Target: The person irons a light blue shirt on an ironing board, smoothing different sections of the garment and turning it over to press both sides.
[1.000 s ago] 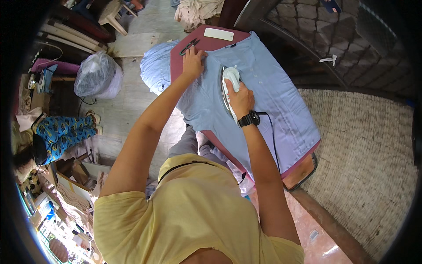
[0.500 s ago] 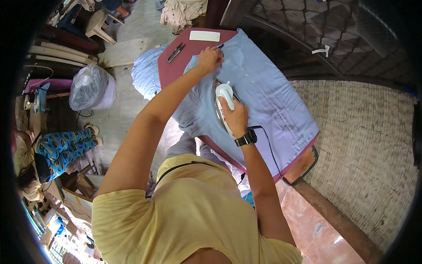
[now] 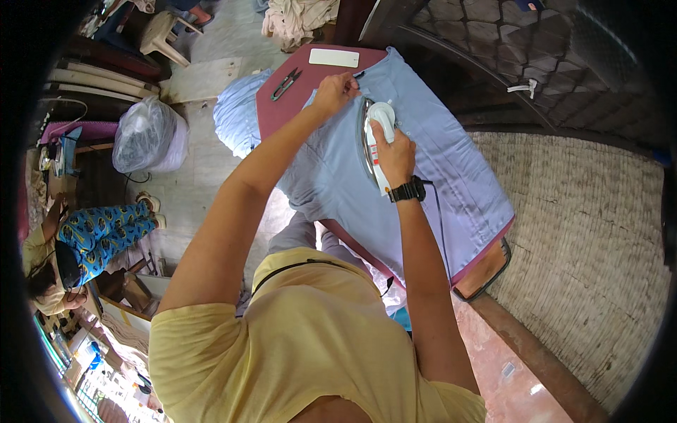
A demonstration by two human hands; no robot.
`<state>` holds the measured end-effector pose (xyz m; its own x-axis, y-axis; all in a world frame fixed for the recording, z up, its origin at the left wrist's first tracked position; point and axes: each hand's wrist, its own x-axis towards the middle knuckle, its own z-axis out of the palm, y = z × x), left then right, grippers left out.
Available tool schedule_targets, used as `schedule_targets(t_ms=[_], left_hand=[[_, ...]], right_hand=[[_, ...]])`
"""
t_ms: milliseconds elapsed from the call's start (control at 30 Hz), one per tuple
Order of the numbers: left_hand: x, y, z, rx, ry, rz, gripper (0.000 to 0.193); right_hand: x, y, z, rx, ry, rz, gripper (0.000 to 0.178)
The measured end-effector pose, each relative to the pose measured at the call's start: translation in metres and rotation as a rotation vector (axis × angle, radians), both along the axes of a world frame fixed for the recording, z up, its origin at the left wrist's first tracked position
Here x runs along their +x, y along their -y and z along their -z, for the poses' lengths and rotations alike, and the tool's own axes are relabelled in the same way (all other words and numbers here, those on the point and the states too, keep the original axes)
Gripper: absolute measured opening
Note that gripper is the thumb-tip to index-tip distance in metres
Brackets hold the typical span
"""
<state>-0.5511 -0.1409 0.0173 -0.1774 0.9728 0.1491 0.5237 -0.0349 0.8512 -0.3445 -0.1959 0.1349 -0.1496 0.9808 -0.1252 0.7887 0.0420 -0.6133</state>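
Observation:
A light blue shirt (image 3: 451, 176) is spread over a maroon-covered ironing board (image 3: 321, 77). My right hand (image 3: 396, 156) is wrapped around the handle of a white iron (image 3: 381, 113), whose metal soleplate rests on the shirt near its row of buttons. At the shirt's upper edge, beside a small dark tag, my left hand (image 3: 336, 93) has its fingers curled in and seems to pinch the cloth; the fingertips are partly hidden. Thread snips (image 3: 285, 84) with a green handle and a white rectangular card (image 3: 333, 58) lie at the board's far end.
The iron's black cord (image 3: 441, 233) runs down past my right wrist. More blue cloth (image 3: 240, 109) hangs beyond the board's left side. A dark grille door (image 3: 486, 63) stands at the far right. A plastic-wrapped bundle (image 3: 149, 135) and another person in patterned trousers (image 3: 106, 236) are leftward.
The iron in my right hand has slid right and a little farther away across the shirt, toward the buttons. My left hand stays near the upper edge, its fingers slightly shifted.

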Motion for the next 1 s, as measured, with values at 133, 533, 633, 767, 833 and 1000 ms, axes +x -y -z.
schedule_targets(t_ms=[133, 533, 633, 767, 833, 1000], left_hand=[[-0.028, 0.012, -0.005, -0.022, -0.264, 0.177, 0.023], [-0.052, 0.05, -0.004, -0.031, -0.373, -0.044, 0.039], [-0.048, 0.046, -0.008, -0.098, -0.213, -0.048, 0.039], [-0.046, 0.044, -0.008, -0.026, -0.137, -0.047, 0.04], [-0.046, 0.044, -0.003, 0.024, -0.136, -0.067, 0.042], [-0.061, 0.047, 0.027, -0.119, -0.163, -0.378, 0.043]], right_hand=[[-0.003, -0.006, 0.02, 0.045, 0.046, 0.013, 0.067], [-0.006, -0.008, 0.004, -0.046, 0.016, -0.108, 0.062], [-0.02, -0.004, -0.008, 0.012, 0.115, -0.243, 0.061], [-0.03, -0.014, 0.0, 0.064, 0.103, -0.191, 0.065], [-0.034, -0.02, 0.001, 0.031, 0.098, -0.186, 0.068], [-0.041, -0.02, 0.002, -0.014, 0.099, -0.197, 0.069]])
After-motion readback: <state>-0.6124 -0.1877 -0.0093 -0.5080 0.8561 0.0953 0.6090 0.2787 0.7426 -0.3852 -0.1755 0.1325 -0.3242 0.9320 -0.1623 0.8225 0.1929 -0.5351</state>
